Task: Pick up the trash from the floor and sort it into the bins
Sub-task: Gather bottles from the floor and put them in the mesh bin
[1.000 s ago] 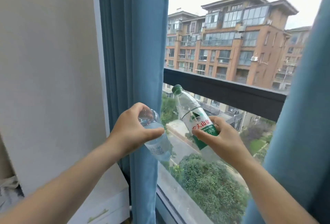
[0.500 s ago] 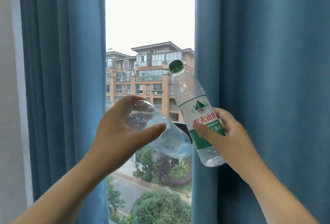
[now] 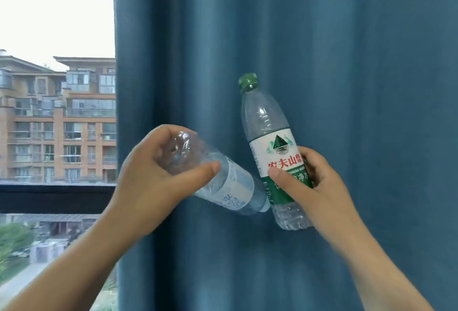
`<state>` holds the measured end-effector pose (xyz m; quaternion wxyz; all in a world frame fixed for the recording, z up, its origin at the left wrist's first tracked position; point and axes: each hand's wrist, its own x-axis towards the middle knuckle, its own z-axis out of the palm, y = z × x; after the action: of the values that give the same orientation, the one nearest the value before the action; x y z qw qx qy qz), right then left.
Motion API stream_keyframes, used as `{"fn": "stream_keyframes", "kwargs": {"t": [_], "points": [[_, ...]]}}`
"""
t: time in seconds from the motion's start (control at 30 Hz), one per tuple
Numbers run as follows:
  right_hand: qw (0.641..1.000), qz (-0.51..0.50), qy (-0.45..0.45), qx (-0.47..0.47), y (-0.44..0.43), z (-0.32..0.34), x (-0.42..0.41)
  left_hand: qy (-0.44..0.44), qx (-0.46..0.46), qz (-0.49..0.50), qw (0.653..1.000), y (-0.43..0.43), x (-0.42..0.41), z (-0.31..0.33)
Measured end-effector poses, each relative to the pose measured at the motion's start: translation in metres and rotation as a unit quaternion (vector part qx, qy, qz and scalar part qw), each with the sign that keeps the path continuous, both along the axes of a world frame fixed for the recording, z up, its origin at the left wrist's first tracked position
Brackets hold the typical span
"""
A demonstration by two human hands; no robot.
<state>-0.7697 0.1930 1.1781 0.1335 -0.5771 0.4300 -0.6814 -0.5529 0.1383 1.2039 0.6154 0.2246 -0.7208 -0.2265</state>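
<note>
While both hands are raised side by side in front of a blue curtain (image 3: 347, 63), each one is closed around a plastic bottle. The left hand (image 3: 148, 181) grips a clear bottle (image 3: 230, 186) with a pale blue label. Its thumb is laid across the front and its fingers are curled over the top, near the bumpy end that faces the camera. This bottle lies slanted, and its other end points down and to the right, toward the right hand (image 3: 319, 191).

The right hand holds a second bottle (image 3: 272, 142), which has a white and green label with red characters. The thumb presses on the green band of the label and the fingers wrap round behind it. This bottle stands almost upright, leaning slightly left. Its green cap (image 3: 247, 80) is well above the hand and its clear base sticks out below the hand. Both bottles look empty.

Between the two hands, the low end of the left bottle meets the lower label of the right one. Whether they touch cannot be told. The hands themselves are apart.

Left of the left hand, a window (image 3: 57, 13) shows pale sky and a brick apartment building (image 3: 57, 124). A dark rail (image 3: 49, 198) runs level with the left wrist.
</note>
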Motion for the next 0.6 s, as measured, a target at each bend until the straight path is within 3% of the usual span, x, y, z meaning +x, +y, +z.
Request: {"fn": "stream_keyframes", "kwargs": {"t": [0.3,0.6], "points": [[0.983,-0.183,0.019,0.011,0.093,-0.010,-0.142,0.000,0.017,-0.164,0.986,0.020,-0.174,-0.018],[0.929,-0.367,-0.015,0.044,0.185,-0.044,-0.226,-0.045,0.045,-0.331,0.941,0.053,-0.317,-0.046]]}}
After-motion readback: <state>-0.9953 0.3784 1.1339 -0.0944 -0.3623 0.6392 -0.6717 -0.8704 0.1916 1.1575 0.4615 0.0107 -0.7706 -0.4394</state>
